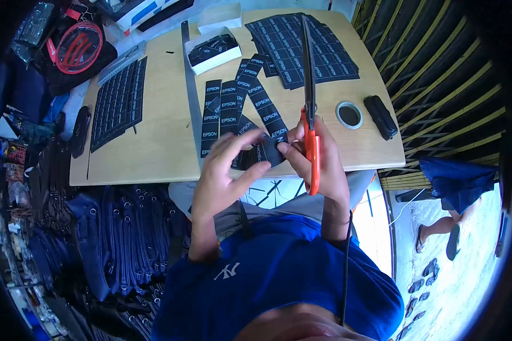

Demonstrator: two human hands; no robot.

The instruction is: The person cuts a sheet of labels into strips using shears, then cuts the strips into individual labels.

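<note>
My right hand (328, 165) carries scissors (309, 79) with orange handles, their blades pointing away from me. Its thumb and finger also pinch a black EPSON label (275, 152) at the table's near edge. Beside that label, my left hand (219, 170) has its thumb and fingers apart, slightly blurred, with nothing gripped between them. Beyond the hands lie several black strips of EPSON labels (211, 116), some overlapping. One slanting strip (263, 102) runs down toward my right hand.
Uncut EPSON sheets (290, 51) are stacked at the back right, with more sheets (119, 102) at the left. A white box (222, 58) holds cut black labels. A metal ruler (193, 96), a round table hole (349, 115) and a black case (380, 117) are nearby. A person's legs (438, 227) show at right.
</note>
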